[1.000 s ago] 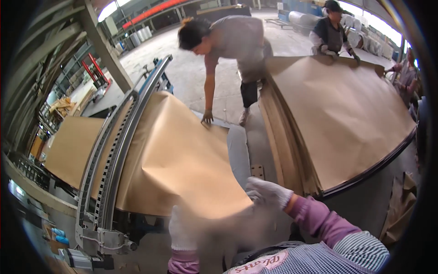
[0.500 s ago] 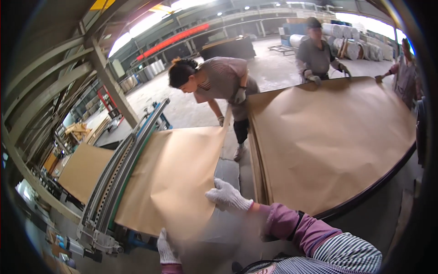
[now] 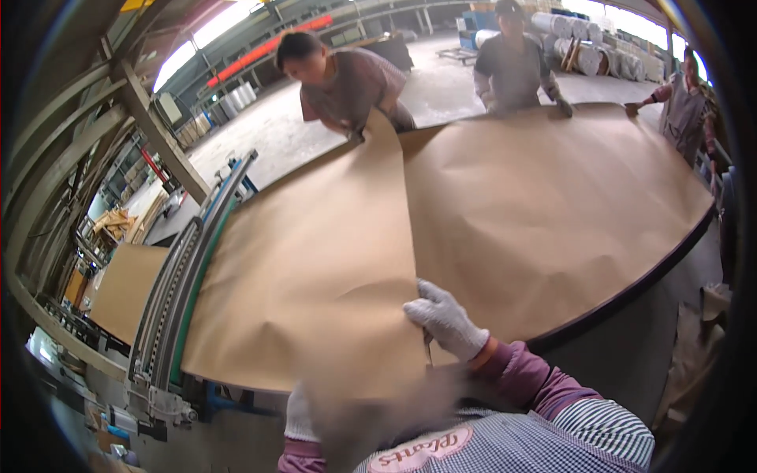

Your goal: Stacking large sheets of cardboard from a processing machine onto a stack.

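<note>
A large brown paper sheet [image 3: 315, 260] stretches out from the roller machine [image 3: 165, 315] on the left. My right hand [image 3: 448, 317], in a white knit glove, grips the sheet's right edge, thumb on top and fingers underneath. Against the near edge is my left hand [image 3: 300, 416], also gloved; blurred paper covers its fingers. At the far corner, a person [image 3: 347, 91] holds up the same sheet. Its right edge overlaps a stack of brown sheets [image 3: 552, 205] to the right.
Two more people, one in a dark shirt [image 3: 512, 67] and one in an apron [image 3: 684, 118], stand at the stack's far side with hands on its edge. Another brown sheet [image 3: 126, 292] lies beyond the machine. Wrapped rolls [image 3: 579, 55] sit in the back.
The sheet has come out farther right from the machine and now laps over the stack. My right hand moved right with its edge. The person opposite also shifted, raising the far corner.
</note>
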`<state>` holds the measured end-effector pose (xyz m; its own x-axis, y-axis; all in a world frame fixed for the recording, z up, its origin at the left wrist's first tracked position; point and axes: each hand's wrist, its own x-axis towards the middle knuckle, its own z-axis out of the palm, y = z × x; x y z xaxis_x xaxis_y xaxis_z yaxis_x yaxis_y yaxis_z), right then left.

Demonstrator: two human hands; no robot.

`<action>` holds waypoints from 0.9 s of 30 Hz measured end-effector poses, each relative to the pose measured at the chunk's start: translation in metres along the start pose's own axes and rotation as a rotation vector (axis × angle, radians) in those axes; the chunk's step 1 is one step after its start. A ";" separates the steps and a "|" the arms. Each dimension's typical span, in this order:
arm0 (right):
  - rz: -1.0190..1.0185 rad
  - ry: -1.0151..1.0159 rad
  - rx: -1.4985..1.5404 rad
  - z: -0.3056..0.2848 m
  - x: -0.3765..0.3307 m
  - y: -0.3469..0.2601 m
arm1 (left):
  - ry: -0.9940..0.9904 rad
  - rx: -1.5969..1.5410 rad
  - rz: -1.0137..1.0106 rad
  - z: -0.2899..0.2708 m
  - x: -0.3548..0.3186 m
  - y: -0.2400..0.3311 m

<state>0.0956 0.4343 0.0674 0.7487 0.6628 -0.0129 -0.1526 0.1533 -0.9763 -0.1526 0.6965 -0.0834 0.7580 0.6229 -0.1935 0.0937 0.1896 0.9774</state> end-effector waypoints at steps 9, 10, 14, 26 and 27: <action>0.025 0.121 0.534 -0.093 -0.051 0.065 | -0.215 -0.291 -0.252 0.109 -0.022 -0.002; 0.068 0.121 0.664 -0.080 -0.068 0.058 | -0.191 -0.321 -0.266 0.113 -0.024 -0.008; 0.198 -0.155 -0.011 -0.059 -0.128 0.106 | -0.204 -0.353 -0.221 0.153 -0.032 -0.020; 0.126 0.404 0.081 -0.093 -0.137 0.092 | -0.168 -0.629 -0.397 0.155 -0.037 0.023; 0.153 0.440 0.217 -0.098 -0.141 0.097 | -0.054 -0.456 -0.329 0.114 -0.021 0.004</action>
<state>0.0383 0.2842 -0.0469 0.9010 0.3250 -0.2874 -0.3769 0.2583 -0.8895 -0.0942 0.5974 -0.0653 0.7691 0.4383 -0.4651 0.0509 0.6835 0.7282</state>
